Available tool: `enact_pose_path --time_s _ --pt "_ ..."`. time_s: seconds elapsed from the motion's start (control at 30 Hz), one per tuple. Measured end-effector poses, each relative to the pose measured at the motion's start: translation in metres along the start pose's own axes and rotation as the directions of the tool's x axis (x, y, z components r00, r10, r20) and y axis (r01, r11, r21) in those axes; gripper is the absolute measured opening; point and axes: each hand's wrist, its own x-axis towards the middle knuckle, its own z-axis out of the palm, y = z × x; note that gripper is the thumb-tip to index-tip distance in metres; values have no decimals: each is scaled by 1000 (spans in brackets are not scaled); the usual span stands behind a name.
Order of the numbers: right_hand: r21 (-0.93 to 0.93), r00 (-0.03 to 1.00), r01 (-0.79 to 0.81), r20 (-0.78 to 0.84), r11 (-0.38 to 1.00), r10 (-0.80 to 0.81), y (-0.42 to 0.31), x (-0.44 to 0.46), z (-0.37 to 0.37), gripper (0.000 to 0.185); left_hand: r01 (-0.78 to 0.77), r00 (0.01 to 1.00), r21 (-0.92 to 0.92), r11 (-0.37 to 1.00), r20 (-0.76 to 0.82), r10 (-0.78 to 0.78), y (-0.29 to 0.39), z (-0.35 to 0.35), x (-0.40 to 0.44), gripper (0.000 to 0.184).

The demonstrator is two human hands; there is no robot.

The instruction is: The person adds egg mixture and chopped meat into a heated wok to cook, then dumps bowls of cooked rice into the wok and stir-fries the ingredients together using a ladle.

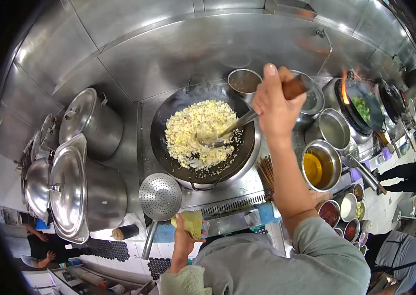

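My right hand [277,105] is closed round the wooden grip of a metal wok ladle [241,123]. Its head is partly buried in fried rice with egg [193,125], inside a black wok [168,158] on the stove. My left hand [183,246] grips a folded yellow-green cloth [190,221] at the stove's front edge, apart from the wok. Just beyond that hand lies a perforated strainer [160,196], its handle pointing toward me.
Large lidded pots [100,191] stand at left. A pan of yellow oil [318,166], another metal pot [333,128] and seasoning bowls [329,211] are at right. Flame rises beside a second wok [372,115] with greens. Other people are at both sides; a dark bottle [126,232] lies at left.
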Motion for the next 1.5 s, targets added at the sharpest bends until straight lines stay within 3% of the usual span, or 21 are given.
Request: enact_pose_path --time_s 0.07,0.17,0.27,0.37,0.43,0.5,0.57,0.67,0.77,0.87,0.9,1.0,1.07,1.1,1.17,1.23,1.3,1.33,1.4,1.47,1.5 --pt "-66 999 4 -39 998 -6 -1 -6 -10 37 6 1000 -6 1000 25 -6 0 1 14 90" --pt "206 997 -82 7 975 83 65 -19 -14 33 30 996 -33 999 83 -27 13 9 42 95" --pt "35 994 -16 111 999 12 45 -26 22 41 61 992 -30 998 113 -57 39 26 77 94" --pt "-75 972 65 232 995 -46 21 -56 48 41 59 994 -88 994 95 -51 65 56 87 70" --pt "-81 959 75 278 994 -50 32 -78 56 41 39 995 -127 991 96 -27 51 46 122 47" --pt "-113 938 212 302 971 -169 47 -87 56 39 59 998 -187 981 44 -51 49 49 129 17" --pt "-111 908 329 311 938 -281 79 -70 51 38 73 995 -228 971 84 -55 41 43 135 18" --pt "-150 983 107 163 983 -82 53 -48 58 43 110 992 -283 953 97 -85 58 62 123 16" --pt "-83 983 169 80 982 -163 6 -80 69 40 214 973 -319 923 156 -171 57 57 130 16" --pt "-224 981 188 90 956 -171 60 -103 50 42 116 992 -284 952 89 -94 40 57 138 16" --pt "-257 982 165 131 952 -135 55 -101 59 43 24 996 -363 932 90 9 21 54 135 15" --pt "-205 933 355 137 912 -333 -7 -84 113 41 57 998 -339 939 55 -41 36 59 19 12" --pt "-234 958 276 143 932 -248 -84 -95 152 43 137 988 -314 940 118 -105 35 53 -10 12" --pt "-182 936 331 189 926 -297 -98 -98 160 46 112 992 -369 923 90 -84 30 53 1 10" --pt "-352 937 348 124 869 -325 -76 -104 156 46 12 990 -304 953 137 31 46 53 58 11" --pt "-461 829 525 86 716 -553 -7 -115 145 47 -2 983 -271 963 175 52 32 33 91 12" --pt "-359 918 384 50 851 -394 43 -116 110 44 7 984 -199 980 176 29 19 18 98 13" --pt "-370 892 436 57 820 -449 34 -102 109 44 -7 990 -234 972 137 40 -6 10 84 14" --pt "-260 922 386 87 885 -377 -21 -90 136 47 0 981 -133 991 195 26 -56 -17 46 19" --pt "-242 918 397 128 885 -376 -78 -99 171 49 33 995 -168 985 99 -17 -18 5 -17 17" --pt "-356 907 419 139 835 -396 -78 -105 167 44 10 991 -225 974 135 21 -19 7 -2 15"
